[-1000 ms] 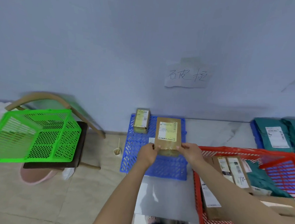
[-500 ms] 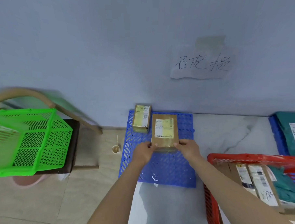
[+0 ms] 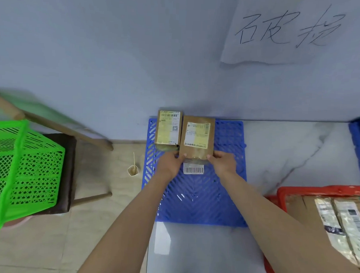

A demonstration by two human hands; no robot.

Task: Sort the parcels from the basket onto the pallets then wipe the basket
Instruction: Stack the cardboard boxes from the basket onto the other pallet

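Note:
A brown cardboard parcel (image 3: 197,137) with a white and yellow label lies at the far end of the blue pallet (image 3: 199,197), right beside a second labelled parcel (image 3: 168,129) by the wall. My left hand (image 3: 169,163) grips its near left corner and my right hand (image 3: 223,162) grips its near right corner. A barcode sticker (image 3: 193,170) shows just under its near edge. The red basket (image 3: 317,190) at the lower right holds several more parcels (image 3: 336,223).
A green basket (image 3: 22,175) sits on a wooden chair (image 3: 71,152) at the left. A small paper cup with a stick (image 3: 132,170) stands on the floor by the pallet. Another blue pallet (image 3: 359,148) lies at the right edge. A handwritten paper sign (image 3: 286,31) hangs on the wall.
Both hands have carried the brown parcel farther toward the wall and set it down next to the other parcel. My view has moved closer to the pallet.

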